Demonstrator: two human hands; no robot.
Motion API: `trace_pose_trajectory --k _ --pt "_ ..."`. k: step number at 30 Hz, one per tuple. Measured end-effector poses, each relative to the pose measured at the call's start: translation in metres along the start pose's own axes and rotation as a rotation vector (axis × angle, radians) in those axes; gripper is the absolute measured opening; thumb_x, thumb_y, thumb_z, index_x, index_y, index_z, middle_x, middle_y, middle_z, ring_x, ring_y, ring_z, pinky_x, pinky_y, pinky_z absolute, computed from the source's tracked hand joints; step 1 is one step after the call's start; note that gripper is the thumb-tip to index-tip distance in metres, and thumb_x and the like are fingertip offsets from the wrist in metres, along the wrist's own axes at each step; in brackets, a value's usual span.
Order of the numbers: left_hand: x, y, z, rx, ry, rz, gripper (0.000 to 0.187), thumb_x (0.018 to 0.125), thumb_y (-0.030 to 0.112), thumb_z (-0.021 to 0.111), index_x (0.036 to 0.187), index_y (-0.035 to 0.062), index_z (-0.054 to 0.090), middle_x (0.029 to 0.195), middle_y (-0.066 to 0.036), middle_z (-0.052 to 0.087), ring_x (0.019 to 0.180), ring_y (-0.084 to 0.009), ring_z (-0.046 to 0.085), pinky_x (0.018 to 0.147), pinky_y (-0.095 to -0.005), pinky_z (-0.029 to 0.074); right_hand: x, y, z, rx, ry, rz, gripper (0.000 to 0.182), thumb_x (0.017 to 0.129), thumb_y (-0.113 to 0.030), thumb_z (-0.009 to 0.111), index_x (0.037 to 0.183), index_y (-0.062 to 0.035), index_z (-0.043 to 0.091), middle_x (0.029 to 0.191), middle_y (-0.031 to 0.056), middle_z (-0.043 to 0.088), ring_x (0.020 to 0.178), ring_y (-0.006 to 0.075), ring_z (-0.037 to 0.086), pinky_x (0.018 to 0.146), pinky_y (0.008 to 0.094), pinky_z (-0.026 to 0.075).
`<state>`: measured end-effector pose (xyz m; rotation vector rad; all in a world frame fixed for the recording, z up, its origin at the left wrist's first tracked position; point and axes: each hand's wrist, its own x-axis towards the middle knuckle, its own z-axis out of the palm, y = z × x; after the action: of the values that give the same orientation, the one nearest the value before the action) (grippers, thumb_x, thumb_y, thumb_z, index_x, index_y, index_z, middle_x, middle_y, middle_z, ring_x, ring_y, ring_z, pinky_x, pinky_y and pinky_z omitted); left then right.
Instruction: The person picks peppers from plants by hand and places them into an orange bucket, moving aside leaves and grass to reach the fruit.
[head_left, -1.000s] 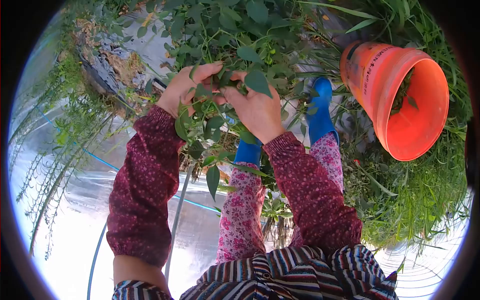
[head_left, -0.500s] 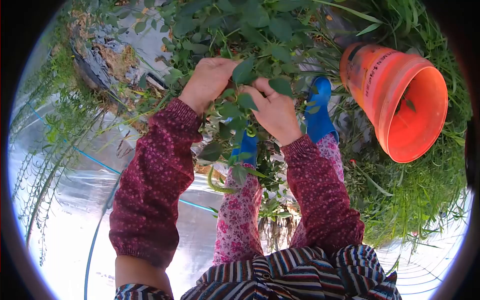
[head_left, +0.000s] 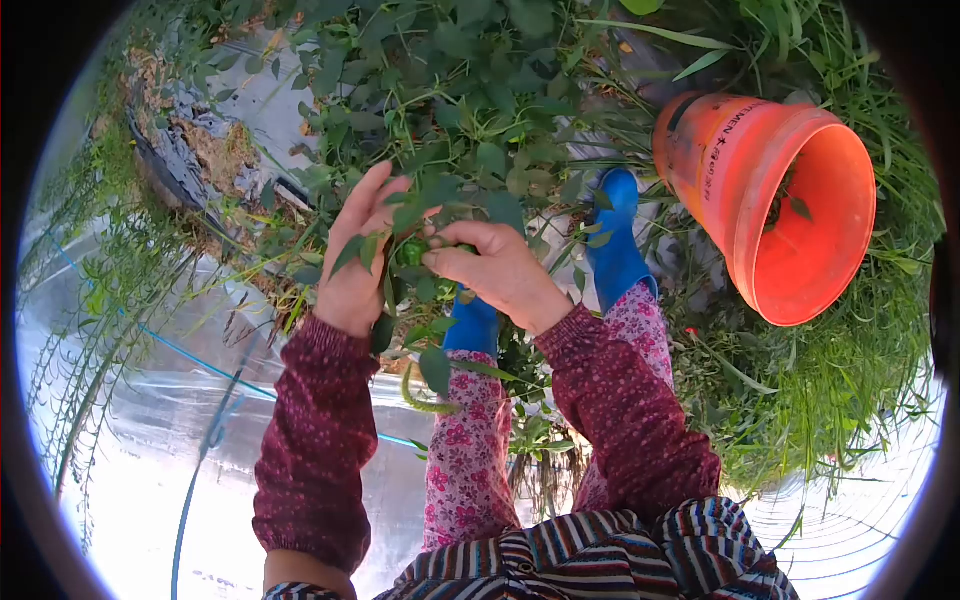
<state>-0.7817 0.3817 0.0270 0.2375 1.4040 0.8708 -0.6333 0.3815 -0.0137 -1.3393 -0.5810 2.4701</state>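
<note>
My left hand is beside the leafy plant, fingers stretched upward and apart, with leaves in front of its palm. Between the two hands shows a small, shiny green pepper, partly covered by leaves. The thumb and forefinger of my right hand are pinched together at the pepper's right side. Stems and leaves hang below both hands, so the pepper's full shape is hidden.
An orange bucket leans on its side at the right, its mouth toward me, with a few leaves inside. My blue boots stand among the plants. Tall grass grows at the right; plastic sheeting and a blue line lie left.
Both hands have moved down and left. My left hand has opened its fingers upward, and the green pepper has come into sight at my right fingertips. The view has shifted slightly.
</note>
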Motion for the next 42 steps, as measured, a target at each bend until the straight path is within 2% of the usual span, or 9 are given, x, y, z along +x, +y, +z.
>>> trace_pose_trajectory --k 3,11,15,23,27,28,31,39,42 --pt "-0.015 -0.007 -0.002 0.038 0.226 0.12 0.033 0.089 0.015 0.056 0.117 -0.0018 0.054 0.114 -0.009 0.056 0.095 -0.0165 0.059 0.085 -0.0298 0.047 0.003 0.005 0.004 -0.071 0.024 0.013 0.022 0.077 -0.02 0.066 0.087 -0.0006 0.065 0.066 0.0008 0.057 0.062 0.0079 0.049 0.059 0.0267 0.043" --pt "-0.025 0.018 -0.022 0.477 -0.043 -0.151 0.021 0.086 0.009 0.057 0.104 -0.0018 0.06 0.085 0.0 0.061 0.073 -0.0052 0.053 0.064 -0.0203 0.043 0.007 0.001 0.004 -0.286 0.08 -0.083 0.025 0.08 -0.022 0.063 0.094 -0.0016 0.065 0.073 0.0027 0.061 0.067 0.0092 0.054 0.063 0.0274 0.044" --pt "-0.038 0.021 -0.015 0.607 -0.009 -0.058 0.021 0.083 0.009 0.06 0.099 -0.0038 0.06 0.076 0.0 0.057 0.067 -0.0055 0.048 0.059 -0.0213 0.04 0.003 -0.016 0.018 0.131 0.018 0.137 0.023 0.085 -0.019 0.059 0.095 0.0005 0.064 0.082 0.0008 0.063 0.072 0.0083 0.056 0.067 0.0243 0.045" --pt "-0.048 0.03 0.014 1.177 -0.001 0.305 0.018 0.075 0.006 0.059 0.093 0.0043 0.062 0.079 -0.018 0.061 0.072 -0.0346 0.06 0.062 -0.0363 0.048 0.006 -0.019 0.014 0.366 -0.033 0.221 0.009 0.084 -0.012 0.059 0.083 -0.0038 0.061 0.08 -0.0016 0.059 0.071 0.0055 0.054 0.061 0.0225 0.043" --pt "-0.062 0.035 0.014 1.234 -0.046 0.15 0.021 0.076 0.005 0.054 0.096 0.0054 0.061 0.08 -0.018 0.06 0.069 -0.034 0.058 0.06 -0.0358 0.047 0.007 -0.022 0.011 0.258 0.084 0.265 0.009 0.084 -0.013 0.059 0.086 -0.0041 0.061 0.081 -0.0004 0.059 0.072 0.0068 0.054 0.059 0.0246 0.043" --pt "-0.067 0.035 0.016 0.929 -0.153 -0.038 0.026 0.08 0.003 0.048 0.102 0.0028 0.061 0.075 -0.008 0.058 0.064 -0.0125 0.056 0.059 -0.0248 0.044 0.007 -0.023 0.004 0.299 0.139 0.184 0.011 0.086 -0.014 0.057 0.089 -0.0041 0.061 0.081 0.0011 0.06 0.067 0.0071 0.053 0.054 0.0235 0.041" --pt "-0.06 0.036 -0.002 0.553 0.11 0.097 0.026 0.082 0.004 0.044 0.102 0.0046 0.061 0.075 -0.001 0.056 0.066 -0.0068 0.051 0.059 -0.0223 0.042 -0.004 -0.036 0.002 0.437 0.177 0.089 0.013 0.089 -0.016 0.052 0.091 -0.0062 0.06 0.079 0.0011 0.06 0.061 0.0092 0.051 0.047 0.0244 0.037" --pt "0.065 0.028 -0.017 0.582 0.119 0.239 0.018 0.083 0.022 0.059 0.086 0.0036 0.059 0.07 0.003 0.049 0.06 -0.0069 0.043 0.054 -0.0219 0.037 0.011 -0.03 -0.017 0.744 -0.109 0.18 0.016 0.087 -0.026 0.055 0.08 -0.0117 0.052 0.074 -0.0017 0.054 0.066 0.0098 0.051 0.054 0.0243 0.04" --pt "0.09 0.03 -0.009 0.63 0.044 -0.087 0.032 0.084 0.034 0.06 0.097 0.0039 0.061 0.077 0.002 0.054 0.067 -0.0064 0.048 0.06 -0.0218 0.042 0.012 -0.033 -0.012 0.82 -0.087 0.208 0.016 0.085 -0.025 0.056 0.079 -0.0117 0.051 0.072 -0.0015 0.051 0.066 0.0101 0.048 0.056 0.0243 0.041"
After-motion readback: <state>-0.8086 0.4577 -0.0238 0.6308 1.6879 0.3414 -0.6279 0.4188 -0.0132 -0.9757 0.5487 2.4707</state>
